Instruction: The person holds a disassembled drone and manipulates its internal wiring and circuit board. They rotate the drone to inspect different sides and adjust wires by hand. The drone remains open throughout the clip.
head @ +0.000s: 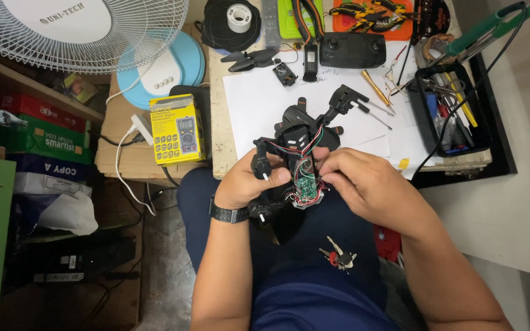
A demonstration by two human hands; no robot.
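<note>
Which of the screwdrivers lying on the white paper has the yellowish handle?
The upper one, lying diagonally near the black tool tray. The two below it are thin with dark grips. All lie beyond the drone held in both hands.

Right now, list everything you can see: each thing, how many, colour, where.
drone: one, black, opened, held at the desk edge
circuit board: one, green, red and white wires, between both hands
screwdrivers: two, amber handle and thin steel, on white paper
remote controller: one, black, desk top
tool tray: one, black, desk right
tape roll: one, white, desk top
multimeter box: one, yellow, side table
fan: one, white, upper left
keys: one bunch, on lap
left hand: grip on drone body, black watch
right hand: fingertips at board
</note>
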